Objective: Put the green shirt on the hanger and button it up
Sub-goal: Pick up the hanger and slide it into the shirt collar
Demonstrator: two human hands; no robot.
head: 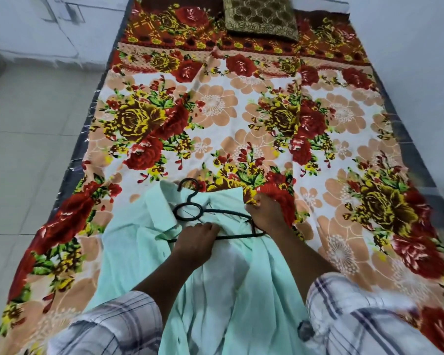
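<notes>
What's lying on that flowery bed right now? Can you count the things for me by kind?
Shirts: 1, the green shirt, spread at the near end
Hangers: 1, the black hanger, lying on the shirt
Cushions: 1, the brown patterned cushion, at the far end
Hands at work: 2, left hand and right hand
Total: 5

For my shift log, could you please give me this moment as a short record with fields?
surface: bed with floral sheet
cushion: brown patterned cushion at the far end
green shirt: green shirt lying open at the near edge
hanger: black hanger on the shirt near the collar, hook pointing away
left hand: left hand on the hanger's lower bar
right hand: right hand at the hanger's right end
buttons: not fastened
</notes>
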